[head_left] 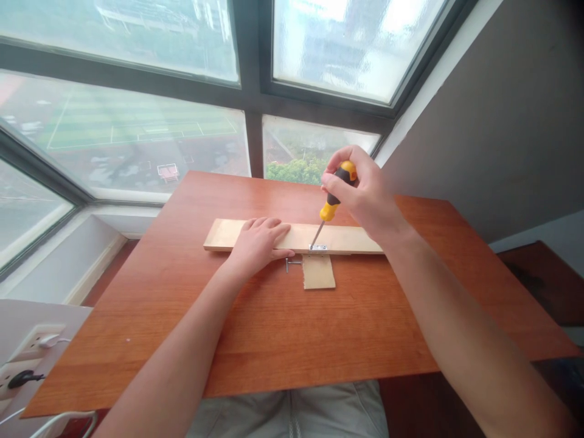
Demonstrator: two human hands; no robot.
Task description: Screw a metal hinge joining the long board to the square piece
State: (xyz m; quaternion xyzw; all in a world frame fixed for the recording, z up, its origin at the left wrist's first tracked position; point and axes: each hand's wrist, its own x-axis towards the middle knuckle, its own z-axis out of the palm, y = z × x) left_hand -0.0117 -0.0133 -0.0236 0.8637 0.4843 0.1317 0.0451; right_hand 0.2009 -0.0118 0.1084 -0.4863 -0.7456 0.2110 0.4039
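A long pale wooden plank [347, 238] lies across the reddish wooden table [283, 328]. My left hand [258, 242] lies flat on the plank with fingers stretched out, pressing it down. My right hand [360, 191] is closed round the yellow-and-black handle of a screwdriver [331, 204]. The screwdriver's tip rests on a small metal bracket [318, 247] at the plank's near edge. A short wooden piece [318, 272] lies against the plank just below the bracket. Loose screws [292, 263] lie beside my left thumb.
Large windows [137, 140] rise behind the table's far edge. A grey wall [502, 109] stands to the right. A white power strip with plugs [22, 365] sits at the lower left. A dark brown surface [547, 280] lies to the right of the table.
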